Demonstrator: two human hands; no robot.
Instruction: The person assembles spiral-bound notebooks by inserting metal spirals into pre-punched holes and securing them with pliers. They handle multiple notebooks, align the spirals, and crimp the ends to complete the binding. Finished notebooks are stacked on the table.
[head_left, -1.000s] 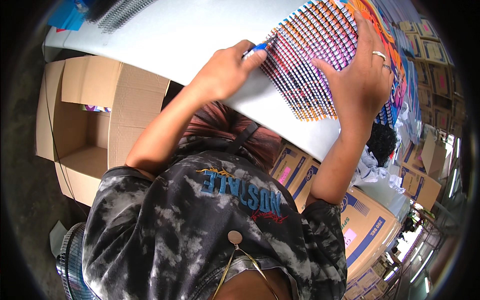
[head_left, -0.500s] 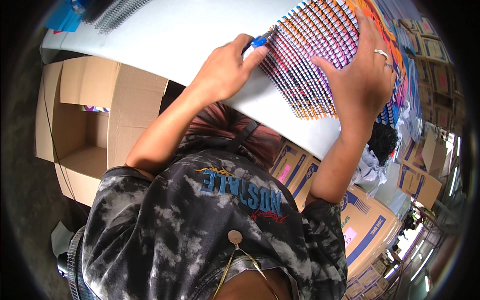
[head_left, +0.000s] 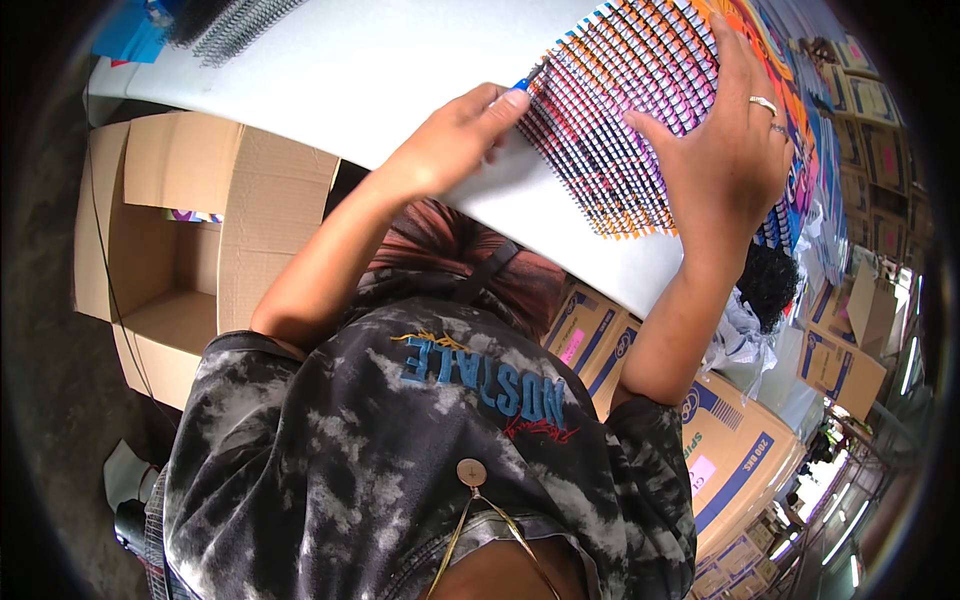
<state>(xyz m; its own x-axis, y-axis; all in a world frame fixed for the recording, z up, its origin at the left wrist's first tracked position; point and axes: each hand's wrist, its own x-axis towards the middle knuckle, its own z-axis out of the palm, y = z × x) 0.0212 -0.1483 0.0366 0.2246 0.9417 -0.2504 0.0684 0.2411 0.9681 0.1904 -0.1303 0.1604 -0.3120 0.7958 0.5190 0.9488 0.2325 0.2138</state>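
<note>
Notebooks [head_left: 625,125] lie overlapped on the white table [head_left: 400,70], black coils [head_left: 600,185] already through their edges; how many coil ends are finished, I cannot tell. Left hand [head_left: 462,137] closes round a blue-handled tool [head_left: 523,85], tip by the coils; right hand [head_left: 728,150] spreads wide over the notebooks. Loose coils [head_left: 240,32] lie farther off.

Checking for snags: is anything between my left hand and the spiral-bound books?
Only the blue tool in your left hand, its dark tip by the left edge of the spiral-bound books. Nothing else visible stands between; your right hand rests farther right on them.
</note>
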